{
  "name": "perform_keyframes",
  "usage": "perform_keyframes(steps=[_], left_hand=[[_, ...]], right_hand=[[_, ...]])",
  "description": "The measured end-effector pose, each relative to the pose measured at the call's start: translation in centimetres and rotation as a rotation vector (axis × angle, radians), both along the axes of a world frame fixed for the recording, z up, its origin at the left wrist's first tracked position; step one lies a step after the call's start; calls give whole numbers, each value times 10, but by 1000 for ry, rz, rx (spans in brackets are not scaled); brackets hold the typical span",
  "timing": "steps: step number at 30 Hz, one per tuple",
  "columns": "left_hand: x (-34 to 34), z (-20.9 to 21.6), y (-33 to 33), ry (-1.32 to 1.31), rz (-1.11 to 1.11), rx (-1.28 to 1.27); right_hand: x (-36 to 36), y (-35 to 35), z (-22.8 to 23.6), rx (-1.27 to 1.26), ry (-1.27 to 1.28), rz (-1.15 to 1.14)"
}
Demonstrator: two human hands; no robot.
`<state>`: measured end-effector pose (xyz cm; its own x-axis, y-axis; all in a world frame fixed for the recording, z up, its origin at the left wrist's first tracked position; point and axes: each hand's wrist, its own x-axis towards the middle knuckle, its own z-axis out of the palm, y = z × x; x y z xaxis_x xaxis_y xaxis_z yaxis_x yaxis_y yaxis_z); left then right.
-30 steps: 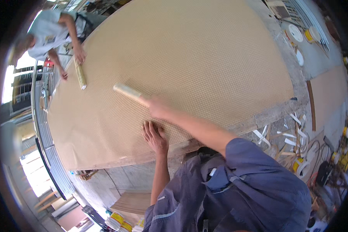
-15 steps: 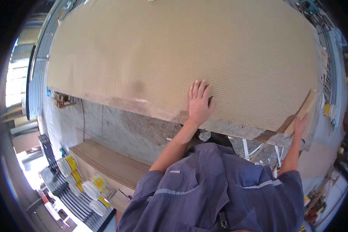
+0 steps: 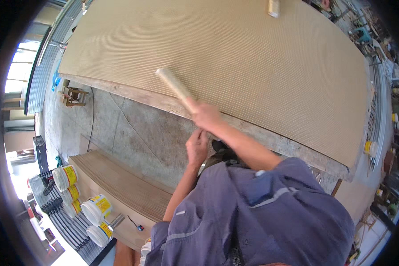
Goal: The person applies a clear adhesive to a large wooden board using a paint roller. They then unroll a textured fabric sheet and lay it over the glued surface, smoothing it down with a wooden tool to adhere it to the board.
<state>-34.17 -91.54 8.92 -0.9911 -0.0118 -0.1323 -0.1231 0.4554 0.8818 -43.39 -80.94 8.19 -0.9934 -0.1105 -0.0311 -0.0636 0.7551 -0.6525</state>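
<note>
A long, pale wooden bar (image 3: 175, 83), somewhat blurred, is gripped at its near end by my right hand (image 3: 208, 117). It slants up and left over the front edge of a large beige sheet (image 3: 235, 57) with a fine dimpled texture, which covers the worktable. Whether the bar touches the sheet, I cannot tell. Just below the right wrist is my left hand (image 3: 197, 146), fingers drawn together close to the table's edge. Anything between those fingers is hidden. A second short, pale bar-like piece (image 3: 274, 8) lies at the sheet's far side.
A stack of brown boards (image 3: 119, 177) lies to the lower left, with white-and-yellow buckets (image 3: 96, 209) and a small blue-and-black tool (image 3: 140, 228) nearby. A wooden stool (image 3: 74, 96) stands by the table's left end. Long metal profiles (image 3: 378, 106) run along the right.
My right hand has swung from the sheet's right edge to the front middle, bringing the wooden bar along. My left hand has lifted off the sheet and moved down and left, closing its fingers.
</note>
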Motion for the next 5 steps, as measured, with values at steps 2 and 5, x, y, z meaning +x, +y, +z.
perform_keyframes(steps=[2, 5], left_hand=[[4, -1, -41, 0, 92, -57], [36, -55, -114, -28, 317, 25]], right_hand=[[-3, -32, 0, -93, 17, 101], [20, -56, -1, -226, 27, 189]])
